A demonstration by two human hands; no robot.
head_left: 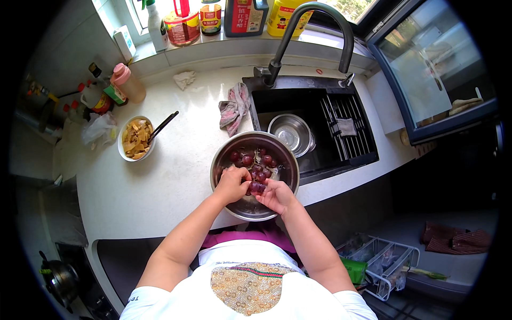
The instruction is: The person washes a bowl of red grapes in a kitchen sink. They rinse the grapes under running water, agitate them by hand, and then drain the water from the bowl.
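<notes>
A bunch of dark red grapes (pixel 259 168) lies in a wide steel bowl (pixel 289 160) at the counter's front edge, beside the sink. My left hand (pixel 232 184) reaches in over the near left of the bunch, its fingers closed around grapes. From the near right, my right hand (pixel 276 195) pinches the lowest grapes between thumb and fingers. Both hands meet at the near end of the bunch. Pale stems show among the fruit. My fingertips are partly hidden by the grapes.
A black sink (pixel 266 106) with a dark faucet (pixel 298 32) holds a small steel pot (pixel 290 133) and a drying rack (pixel 349 127). A crumpled cloth (pixel 234 108) lies beside it. Leftward stand a white bowl of food (pixel 137 140) with chopsticks (pixel 164 125) and a pink-capped bottle (pixel 128 84).
</notes>
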